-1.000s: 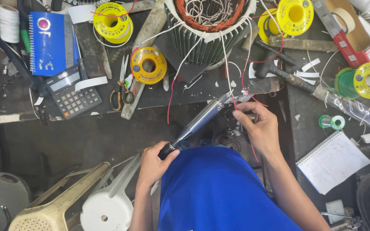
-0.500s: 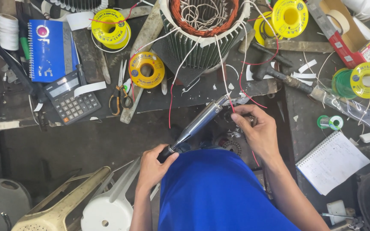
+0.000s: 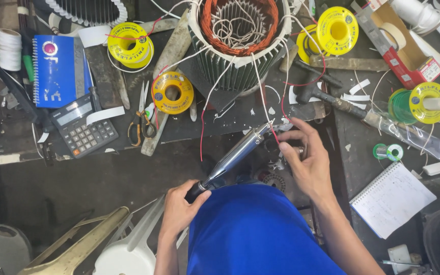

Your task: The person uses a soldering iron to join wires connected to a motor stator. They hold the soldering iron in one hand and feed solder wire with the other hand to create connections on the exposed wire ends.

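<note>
My left hand (image 3: 181,206) grips the black handle of a long metal soldering iron (image 3: 234,155) that slants up to the right. Its tip meets a white lead and a red wire (image 3: 272,133) near the bench edge. My right hand (image 3: 305,162) pinches those wire ends at the tip, fingers curled. The leads run up to a motor stator (image 3: 239,39) with copper windings and green fins, standing at the back middle of the bench.
Yellow wire spools (image 3: 173,92) (image 3: 338,30) (image 3: 428,103) lie around the stator. Scissors (image 3: 142,119), a calculator (image 3: 83,131) and a blue notebook (image 3: 56,71) lie left. A hammer (image 3: 332,102), a green tape roll (image 3: 387,152) and a white notepad (image 3: 392,199) are right.
The head camera has shifted slightly. Both hands stay put, the soldering iron tip staying at the wire ends.
</note>
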